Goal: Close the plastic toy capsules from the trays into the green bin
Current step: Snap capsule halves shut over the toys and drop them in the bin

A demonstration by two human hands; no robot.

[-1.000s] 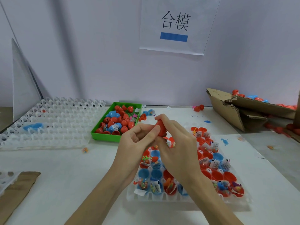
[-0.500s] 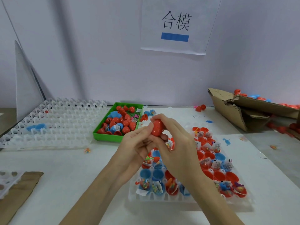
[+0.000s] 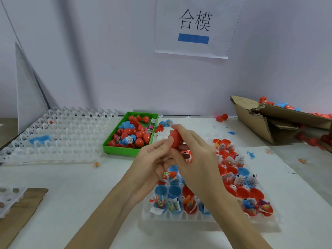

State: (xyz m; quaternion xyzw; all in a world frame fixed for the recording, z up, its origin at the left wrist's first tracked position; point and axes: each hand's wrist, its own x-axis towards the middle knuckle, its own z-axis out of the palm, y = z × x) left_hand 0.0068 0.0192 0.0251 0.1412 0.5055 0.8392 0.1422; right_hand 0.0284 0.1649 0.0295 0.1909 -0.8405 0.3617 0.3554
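A red capsule [image 3: 175, 139] is held between both hands above the far left corner of the clear tray [image 3: 179, 215]. My left hand [image 3: 154, 162] pinches it from the left with thumb and fingers. My right hand [image 3: 195, 159] curls over its top and right side. The tray holds several open red and blue capsule halves with small toys and paper slips. The green bin [image 3: 115, 146] stands beyond and to the left of the hands, holding several closed red and blue capsules.
A large clear empty tray [image 3: 59, 133] lies at the left with one blue half in it. A torn cardboard box [image 3: 269, 121] with capsules behind it sits at the right. Loose capsules [image 3: 221, 117] and small toy bits are scattered on the white table. Brown cardboard [image 3: 19, 211] lies at the near left.
Both hands have kept the red capsule between them and turned it slightly; more of its red surface shows now. The hands stay over the tray's far left corner.
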